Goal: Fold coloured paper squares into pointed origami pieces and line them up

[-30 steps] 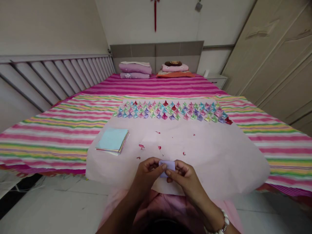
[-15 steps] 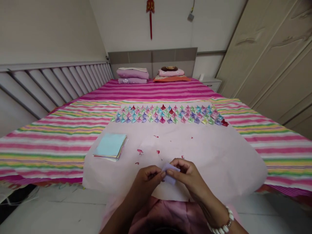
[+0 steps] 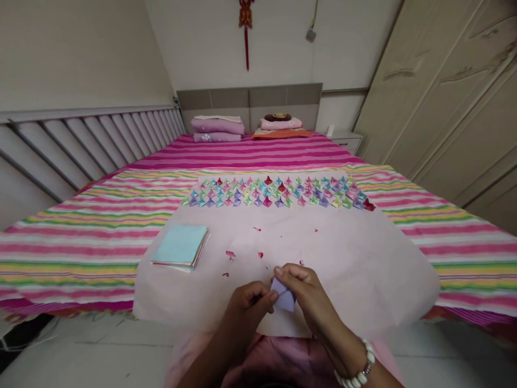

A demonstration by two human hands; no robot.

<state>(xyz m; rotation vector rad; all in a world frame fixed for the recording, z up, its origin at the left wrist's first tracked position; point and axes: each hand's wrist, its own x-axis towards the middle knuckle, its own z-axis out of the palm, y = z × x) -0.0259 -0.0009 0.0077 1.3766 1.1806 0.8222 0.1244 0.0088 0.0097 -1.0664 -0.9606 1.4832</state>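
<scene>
A small folded piece of purple origami paper (image 3: 285, 299) is held up between my hands, over the near edge of a large pale paper sheet (image 3: 343, 258). My left hand (image 3: 252, 304) pinches its left corner between thumb and fingers. With thumb and index finger, my right hand (image 3: 302, 288) grips its upper corner; the other fingers curl behind. A crease or fold line runs across the paper's face. To the left lies a stack of square paper (image 3: 180, 243), light blue on top. Rows of folded paper pieces (image 3: 267, 201) in many colours stand along the sheet's far side.
Several red paper scraps (image 3: 230, 255) lie scattered mid-sheet. Beneath is a bed with a striped cover (image 3: 81, 237). Folded bedding (image 3: 217, 128) sits by the headboard (image 3: 226, 98). A slatted rail (image 3: 92, 134) runs along the left, a wardrobe (image 3: 456, 91) along the right.
My right thumb and fingers have shifted up to the paper's top corner. The purple paper has turned, showing more of its face. My left hand still pinches the left side.
</scene>
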